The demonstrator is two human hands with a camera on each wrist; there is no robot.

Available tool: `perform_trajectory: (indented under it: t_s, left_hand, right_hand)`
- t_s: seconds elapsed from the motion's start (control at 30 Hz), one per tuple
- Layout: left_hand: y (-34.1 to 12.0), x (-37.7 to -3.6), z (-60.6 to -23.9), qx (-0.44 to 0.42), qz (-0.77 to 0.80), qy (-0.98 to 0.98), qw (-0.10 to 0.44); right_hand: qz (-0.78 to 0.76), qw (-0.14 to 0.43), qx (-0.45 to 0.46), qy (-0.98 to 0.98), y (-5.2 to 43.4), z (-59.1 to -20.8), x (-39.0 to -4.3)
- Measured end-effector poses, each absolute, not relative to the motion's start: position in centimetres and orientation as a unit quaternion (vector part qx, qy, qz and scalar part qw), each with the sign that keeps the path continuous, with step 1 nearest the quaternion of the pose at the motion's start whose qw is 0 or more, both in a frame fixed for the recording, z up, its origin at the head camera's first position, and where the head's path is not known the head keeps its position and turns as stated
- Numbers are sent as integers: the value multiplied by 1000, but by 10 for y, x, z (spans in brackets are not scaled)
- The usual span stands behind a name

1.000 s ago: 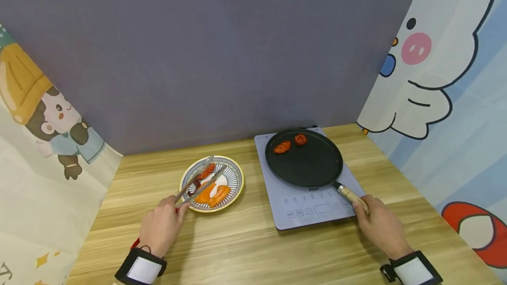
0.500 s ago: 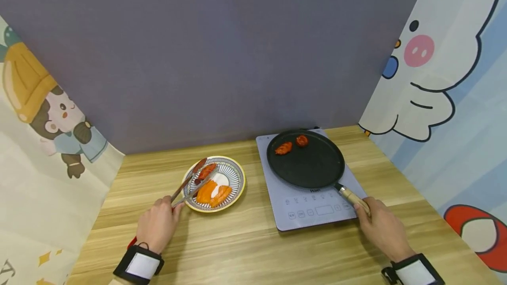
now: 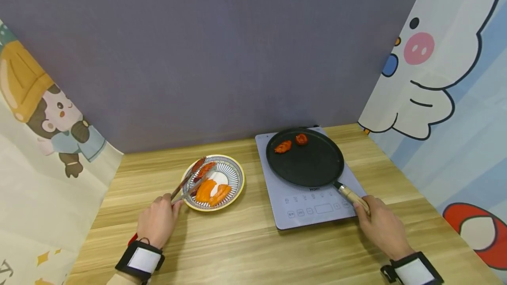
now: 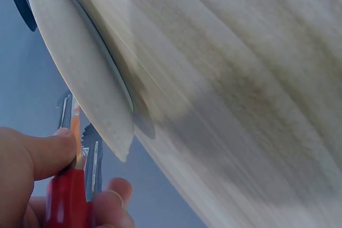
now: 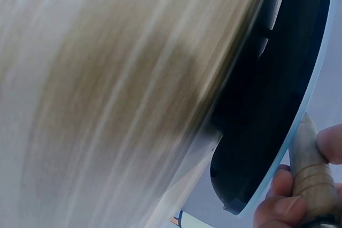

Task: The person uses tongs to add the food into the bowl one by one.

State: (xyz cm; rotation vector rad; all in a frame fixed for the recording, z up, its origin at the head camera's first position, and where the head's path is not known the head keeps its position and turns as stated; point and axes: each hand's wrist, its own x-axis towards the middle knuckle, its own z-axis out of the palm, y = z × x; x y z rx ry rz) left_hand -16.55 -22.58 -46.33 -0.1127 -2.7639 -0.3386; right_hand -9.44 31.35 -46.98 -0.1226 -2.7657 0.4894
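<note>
My left hand [image 3: 157, 221] grips metal tongs [image 3: 183, 186] with a red handle [image 4: 67, 198]. Their arms reach over a patterned plate [image 3: 239, 184] with a yellow rim, one on each side of a red piece of food [image 3: 207, 169]. Orange slices [image 3: 219, 194] lie toward the plate's front, and a darker red piece is partly covered by the tongs. On the right, my right hand [image 3: 382, 223] holds the wooden handle [image 3: 354, 198] of a flat black pan [image 3: 306, 166]. Two small red pieces of food, one elongated [image 3: 283, 146] and one round [image 3: 301, 139], lie near the pan's far left edge.
Under the pan is a grey induction cooker [image 3: 285, 217] with touch controls at its front. The wooden table [image 3: 237, 250] meets a grey panel [image 3: 222, 65] at the back, with cartoon-printed sheets at both sides.
The tongs' arms have come closer together over the plate, and my left hand has drawn back slightly to the left. My right hand and the pan stay in place.
</note>
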Motion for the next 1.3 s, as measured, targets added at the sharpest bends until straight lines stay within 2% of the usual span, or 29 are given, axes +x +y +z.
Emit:
perform_trajectory:
  t_s: [1.13,1.3]
  left_hand:
    - [-216,-177,-463,-46,-117,-978,165]
    - [-214,-180,-461,-39,-126,-981,142]
  right_hand:
    - [175,163,-44,-970,313,-468,-94]
    - [176,161,-44,-970,313,-468,-95]
